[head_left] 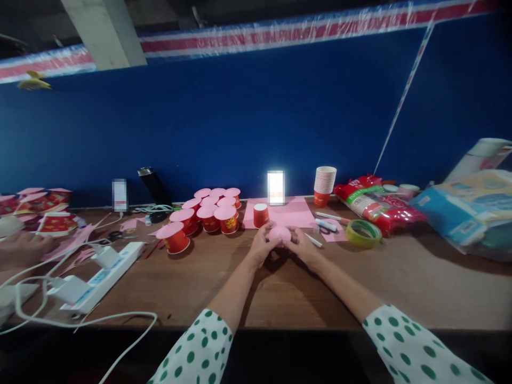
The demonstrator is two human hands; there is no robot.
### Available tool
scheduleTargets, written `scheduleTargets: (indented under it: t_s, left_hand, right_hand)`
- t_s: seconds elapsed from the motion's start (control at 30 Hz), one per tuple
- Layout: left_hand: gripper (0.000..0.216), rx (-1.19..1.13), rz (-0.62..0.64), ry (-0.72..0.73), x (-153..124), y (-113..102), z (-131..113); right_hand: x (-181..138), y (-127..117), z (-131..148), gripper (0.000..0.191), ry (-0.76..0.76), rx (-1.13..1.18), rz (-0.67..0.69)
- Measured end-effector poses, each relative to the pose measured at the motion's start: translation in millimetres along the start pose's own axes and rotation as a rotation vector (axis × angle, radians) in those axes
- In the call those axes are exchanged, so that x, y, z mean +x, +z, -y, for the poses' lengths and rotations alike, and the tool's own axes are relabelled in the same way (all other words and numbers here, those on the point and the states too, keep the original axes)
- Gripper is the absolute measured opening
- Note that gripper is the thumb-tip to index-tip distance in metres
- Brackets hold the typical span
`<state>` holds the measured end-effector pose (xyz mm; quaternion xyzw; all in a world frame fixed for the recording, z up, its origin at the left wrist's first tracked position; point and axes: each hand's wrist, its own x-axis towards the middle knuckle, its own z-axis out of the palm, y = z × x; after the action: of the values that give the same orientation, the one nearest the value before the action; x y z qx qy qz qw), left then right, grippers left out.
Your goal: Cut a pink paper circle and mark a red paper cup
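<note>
My left hand [262, 246] and my right hand [303, 247] meet over the wooden table [400, 288], both closed round a pink paper disc [279, 233] that seems to cap a cup hidden between them. Just behind stands a single red paper cup [261, 215] on a pink sheet [296, 212]. To the left is a cluster of several red cups topped with pink discs [208, 210].
A stack of paper cups [324, 185], a red cup package [378, 208], a green tape roll [363, 233] and markers [326, 224] lie to the right. A lit phone [276, 188] leans on the blue wall. A power strip with cables [96, 274] and another person's hand [20, 248] are at the left.
</note>
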<state>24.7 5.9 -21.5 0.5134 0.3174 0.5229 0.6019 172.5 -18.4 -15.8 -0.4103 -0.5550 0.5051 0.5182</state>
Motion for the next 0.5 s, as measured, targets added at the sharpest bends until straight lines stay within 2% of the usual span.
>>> scheduleTargets:
  t_s: [0.17, 0.5]
  left_hand:
    - [0.067, 0.015, -0.018, 0.031, 0.4, -1.1, 1.1]
    - [0.074, -0.028, -0.009, -0.013, 0.3, -1.4, 1.6]
  right_hand:
    - [1.1, -0.1, -1.2, 0.048, -0.008, -0.018, -0.002]
    - [1.3, -1.5, -3.2, 0.047, -0.025, -0.059, 0.018]
